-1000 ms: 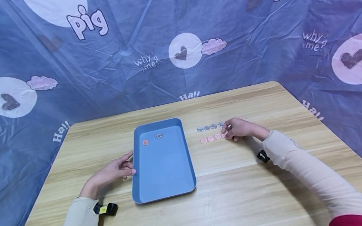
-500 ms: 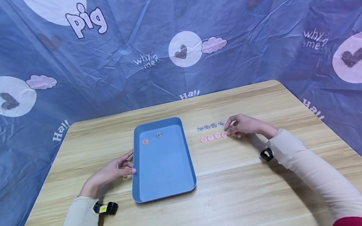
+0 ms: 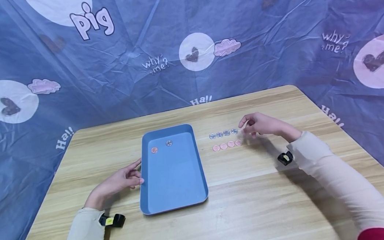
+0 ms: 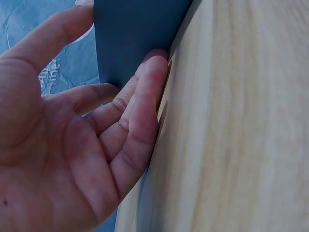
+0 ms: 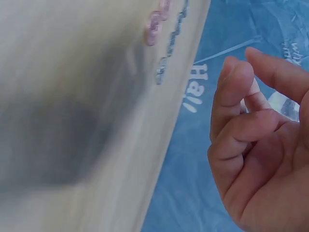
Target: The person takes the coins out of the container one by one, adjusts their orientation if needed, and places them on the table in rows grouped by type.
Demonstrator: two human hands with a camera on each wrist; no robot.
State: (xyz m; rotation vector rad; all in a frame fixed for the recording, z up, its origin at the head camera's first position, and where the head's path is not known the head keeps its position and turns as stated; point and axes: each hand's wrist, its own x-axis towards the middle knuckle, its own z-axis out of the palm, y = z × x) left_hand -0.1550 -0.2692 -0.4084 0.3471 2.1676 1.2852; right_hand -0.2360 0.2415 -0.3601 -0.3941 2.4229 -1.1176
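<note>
A blue rectangular tray (image 3: 173, 180) lies on the wooden table, with one copper-coloured coin (image 3: 154, 150) and one silver coin (image 3: 169, 143) near its far end. My left hand (image 3: 119, 181) touches the tray's left side with thumb and fingertips. Its fingers rest loosely at the tray's base in the left wrist view. Right of the tray lie a row of several silver coins (image 3: 226, 133) and, nearer me, a row of several copper-coloured coins (image 3: 231, 144). My right hand (image 3: 262, 124) hovers just past the right ends of both rows, fingers loosely bent, holding nothing.
The table's far edge (image 3: 184, 108) runs along a blue printed curtain (image 3: 127, 83). Black camera mounts sit under both wrists, the left mount (image 3: 114, 221) close over the tabletop.
My right hand has drawn away from the end of the copper-coloured row, moving up and to the right and uncovering both rows. The left hand and tray stay put.
</note>
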